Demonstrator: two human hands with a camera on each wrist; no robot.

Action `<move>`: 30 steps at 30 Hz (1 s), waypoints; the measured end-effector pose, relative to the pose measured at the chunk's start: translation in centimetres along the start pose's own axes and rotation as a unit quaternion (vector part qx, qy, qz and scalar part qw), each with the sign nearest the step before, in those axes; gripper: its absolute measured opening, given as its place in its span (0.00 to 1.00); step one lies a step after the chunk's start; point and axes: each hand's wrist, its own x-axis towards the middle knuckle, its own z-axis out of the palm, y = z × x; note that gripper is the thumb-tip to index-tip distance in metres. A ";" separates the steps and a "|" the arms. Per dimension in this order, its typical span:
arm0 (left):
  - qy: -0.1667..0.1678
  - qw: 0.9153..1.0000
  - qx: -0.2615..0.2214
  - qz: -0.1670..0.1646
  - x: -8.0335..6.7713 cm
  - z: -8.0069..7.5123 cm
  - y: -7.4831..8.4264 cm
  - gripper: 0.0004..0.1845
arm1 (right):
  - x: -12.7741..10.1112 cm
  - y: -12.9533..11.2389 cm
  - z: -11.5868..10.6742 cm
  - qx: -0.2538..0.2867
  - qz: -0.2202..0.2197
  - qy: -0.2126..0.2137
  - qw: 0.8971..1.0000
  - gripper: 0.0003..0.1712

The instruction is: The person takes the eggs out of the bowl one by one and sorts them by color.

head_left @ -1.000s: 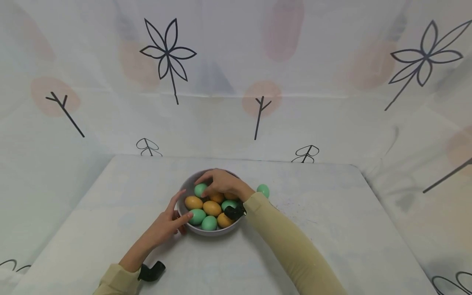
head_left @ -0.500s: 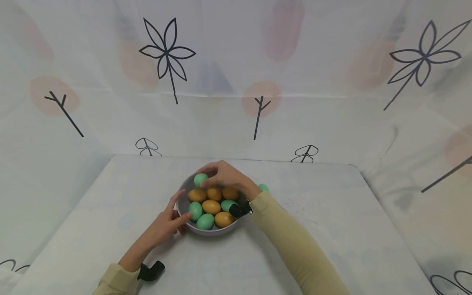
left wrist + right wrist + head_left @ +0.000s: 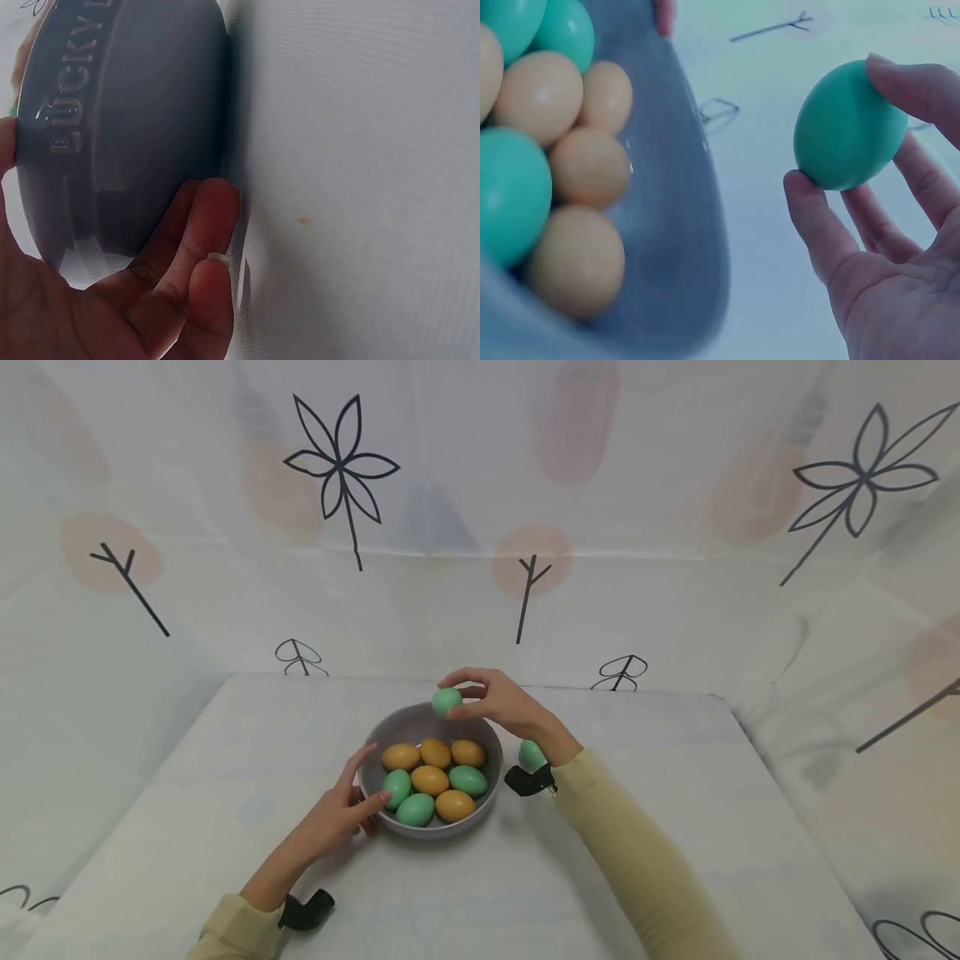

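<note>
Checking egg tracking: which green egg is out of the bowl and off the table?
The green egg pinched in the right hand, above the bowl's far rim. Three other green ones lie in the bowl; one sits on the table behind the right wrist.

My right hand (image 3: 504,703) pinches a green egg (image 3: 446,701) above the far rim of the grey bowl (image 3: 491,747), which my left hand (image 3: 341,810) steadies.

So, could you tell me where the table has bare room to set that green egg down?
Bare table lies right of the loose green egg, and another wide patch runs in front of the bowl. Crowded: the bowl itself, the left hand on its near-left rim, and the right hand holding the lifted egg.
</note>
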 end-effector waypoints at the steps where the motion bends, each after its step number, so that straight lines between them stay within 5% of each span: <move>1: 0.000 1.000 0.000 0.000 0.0 0.0 0.0 0.42 | -0.3 0.0 -0.4 0.008 0.003 0.005 1.000 0.24; 15: 0.003 1.000 -0.008 -0.003 -0.1 -0.1 -0.4 0.43 | -5.3 0.9 -5.2 0.006 0.006 0.055 0.998 0.27; 30: 0.002 1.000 -0.005 -0.004 0.1 0.1 -0.3 0.43 | -12.7 6.8 -9.7 -0.027 0.074 0.124 0.989 0.27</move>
